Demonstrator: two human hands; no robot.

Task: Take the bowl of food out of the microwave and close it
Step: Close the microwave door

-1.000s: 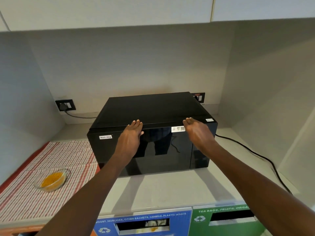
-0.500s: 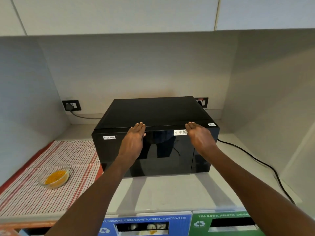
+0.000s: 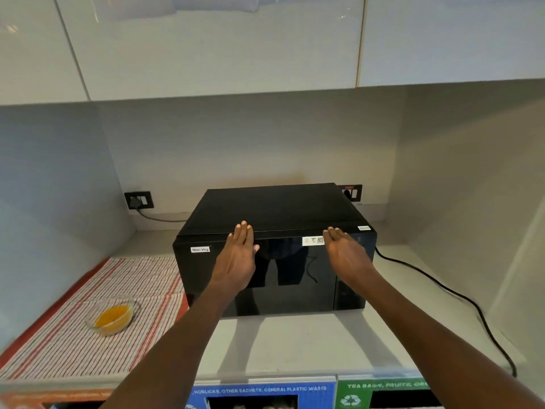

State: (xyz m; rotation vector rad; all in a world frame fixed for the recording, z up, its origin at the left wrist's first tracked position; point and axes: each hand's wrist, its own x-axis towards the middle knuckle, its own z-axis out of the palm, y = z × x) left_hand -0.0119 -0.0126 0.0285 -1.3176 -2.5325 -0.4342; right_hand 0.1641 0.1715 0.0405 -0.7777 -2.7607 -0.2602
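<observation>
The black microwave (image 3: 274, 214) stands on the white counter with its glossy door closed. My left hand (image 3: 237, 258) lies flat against the upper middle of the door, fingers straight and reaching the top edge. My right hand (image 3: 343, 252) is pressed flat on the door's upper right, beside a white label. Neither hand holds anything. The clear glass bowl of yellow food (image 3: 111, 315) sits on a red-striped cloth (image 3: 73, 346) to the left of the microwave, well apart from both hands.
A black power cord (image 3: 460, 299) trails across the counter (image 3: 295, 340) to the right of the microwave. Wall sockets (image 3: 138, 199) sit behind it. Blue (image 3: 262, 392) and green (image 3: 383, 392) waste-bin labels line the counter's front edge. White cabinets hang overhead.
The view has tilted up a little, so everything sits lower in the frame. Both hands stay flat on the microwave's door in the same spots. The bowl has not moved.
</observation>
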